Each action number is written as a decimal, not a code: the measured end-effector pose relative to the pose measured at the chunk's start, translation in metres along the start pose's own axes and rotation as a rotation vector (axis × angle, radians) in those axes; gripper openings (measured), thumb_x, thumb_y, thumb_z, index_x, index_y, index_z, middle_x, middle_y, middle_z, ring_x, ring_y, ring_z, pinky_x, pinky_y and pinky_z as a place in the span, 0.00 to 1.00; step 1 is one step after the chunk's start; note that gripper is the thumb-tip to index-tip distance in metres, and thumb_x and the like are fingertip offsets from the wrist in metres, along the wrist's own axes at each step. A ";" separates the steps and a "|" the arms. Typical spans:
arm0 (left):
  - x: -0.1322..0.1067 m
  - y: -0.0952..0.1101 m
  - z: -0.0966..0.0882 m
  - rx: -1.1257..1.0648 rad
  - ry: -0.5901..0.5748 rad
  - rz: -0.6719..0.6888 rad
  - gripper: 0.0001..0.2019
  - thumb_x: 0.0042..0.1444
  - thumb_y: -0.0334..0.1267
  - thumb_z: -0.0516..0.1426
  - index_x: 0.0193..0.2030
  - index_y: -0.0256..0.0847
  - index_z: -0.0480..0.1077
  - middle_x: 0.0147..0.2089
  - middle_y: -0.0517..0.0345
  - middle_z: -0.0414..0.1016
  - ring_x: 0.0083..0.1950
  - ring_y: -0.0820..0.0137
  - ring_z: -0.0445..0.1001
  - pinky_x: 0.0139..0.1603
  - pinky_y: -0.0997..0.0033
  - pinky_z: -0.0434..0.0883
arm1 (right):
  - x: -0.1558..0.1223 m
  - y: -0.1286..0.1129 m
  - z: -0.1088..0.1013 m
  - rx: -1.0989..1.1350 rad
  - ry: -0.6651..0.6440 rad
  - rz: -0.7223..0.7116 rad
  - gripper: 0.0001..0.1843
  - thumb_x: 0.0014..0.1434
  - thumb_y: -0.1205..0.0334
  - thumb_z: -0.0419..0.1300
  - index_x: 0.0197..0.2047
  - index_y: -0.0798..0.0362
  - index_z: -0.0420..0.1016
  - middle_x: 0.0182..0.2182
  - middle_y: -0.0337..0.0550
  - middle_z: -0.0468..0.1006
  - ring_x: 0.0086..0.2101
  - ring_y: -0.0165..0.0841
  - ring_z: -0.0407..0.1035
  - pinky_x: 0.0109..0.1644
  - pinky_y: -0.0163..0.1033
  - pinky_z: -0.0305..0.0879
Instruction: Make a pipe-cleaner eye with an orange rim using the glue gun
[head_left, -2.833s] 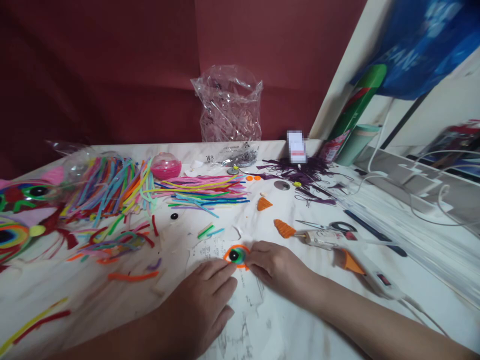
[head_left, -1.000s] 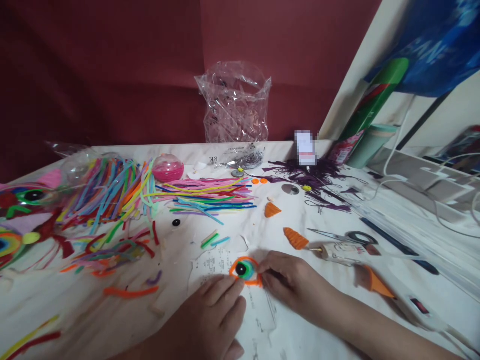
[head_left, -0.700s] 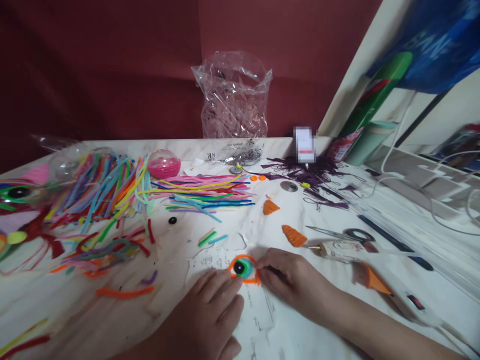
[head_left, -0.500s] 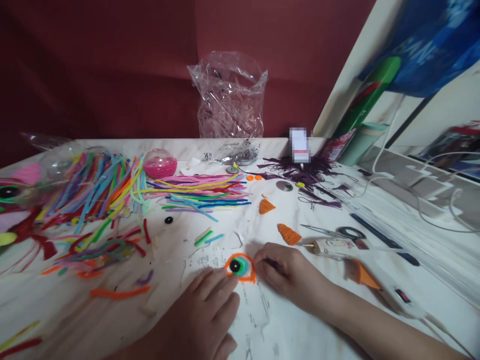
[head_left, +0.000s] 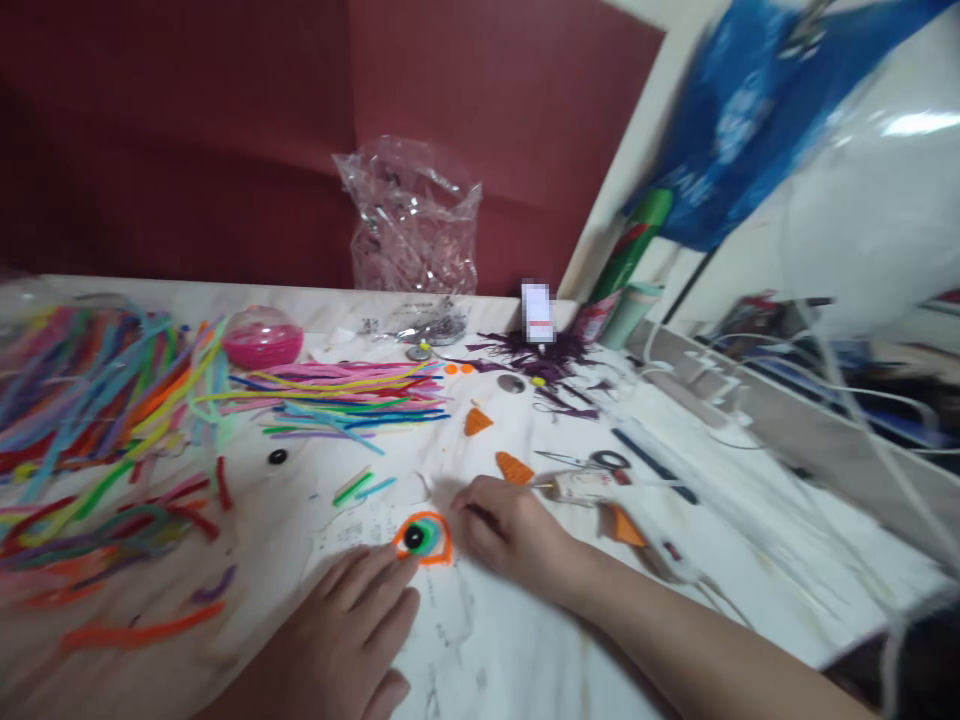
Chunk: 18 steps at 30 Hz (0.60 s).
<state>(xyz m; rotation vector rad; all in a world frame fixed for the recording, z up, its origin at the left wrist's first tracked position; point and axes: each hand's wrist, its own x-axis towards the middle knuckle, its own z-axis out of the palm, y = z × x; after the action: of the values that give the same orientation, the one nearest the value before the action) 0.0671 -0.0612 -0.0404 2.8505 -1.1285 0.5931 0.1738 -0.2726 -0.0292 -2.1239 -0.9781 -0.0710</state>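
An eye shape (head_left: 433, 541) lies on a printed paper sheet (head_left: 442, 625), made of orange, white, blue and green pipe cleaner with a black bead-like pupil. My left hand (head_left: 356, 625) rests palm down with fingers stretched out, its fingertips touching the eye's lower left edge. At the eye's right side is my right hand (head_left: 510, 530), fingers curled together close to the orange outline. What its fingertips hold, if anything, is hidden. Just beyond the right hand lies an orange ribbed cone piece (head_left: 514, 466), and a second orange piece (head_left: 477, 422) sits farther back.
A glue gun (head_left: 592, 486), scissors (head_left: 609, 460) and a dark blue stick (head_left: 652, 464) lie to the right. Bundles of pipe cleaners (head_left: 360, 385) and loose offcuts (head_left: 142, 630) cover the left. Behind stand a clear plastic bag (head_left: 412, 230) and a pink dome container (head_left: 264, 340). Cables run along the right.
The view has turned to the right, so everything appears farther left. Both hands keep nearly the same places around the eye shape.
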 end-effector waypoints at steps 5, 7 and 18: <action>-0.008 -0.012 0.027 0.038 0.165 0.019 0.15 0.55 0.41 0.54 0.48 0.45 0.71 0.56 0.57 0.72 0.54 0.61 0.70 0.54 0.63 0.68 | 0.008 -0.011 -0.009 -0.001 0.007 -0.103 0.10 0.53 0.74 0.53 0.34 0.55 0.74 0.31 0.43 0.77 0.32 0.30 0.71 0.37 0.32 0.67; -0.012 -0.018 0.036 0.031 0.198 0.065 0.16 0.56 0.43 0.54 0.51 0.47 0.71 0.57 0.59 0.72 0.54 0.62 0.70 0.52 0.66 0.68 | 0.014 -0.017 -0.023 0.037 -0.002 -0.006 0.09 0.55 0.72 0.53 0.35 0.55 0.73 0.30 0.42 0.77 0.30 0.28 0.71 0.34 0.31 0.67; -0.018 -0.027 0.049 -0.040 0.177 0.023 0.19 0.55 0.47 0.56 0.54 0.53 0.69 0.58 0.62 0.71 0.54 0.63 0.71 0.52 0.69 0.69 | -0.030 0.039 -0.149 -0.411 -0.072 0.361 0.04 0.49 0.70 0.60 0.29 0.56 0.78 0.26 0.44 0.78 0.27 0.33 0.70 0.33 0.35 0.65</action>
<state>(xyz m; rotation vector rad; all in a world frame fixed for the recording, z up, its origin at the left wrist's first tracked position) 0.0897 -0.0366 -0.0893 2.6920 -1.1310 0.7961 0.2169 -0.4074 0.0390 -2.6680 -0.6426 -0.0167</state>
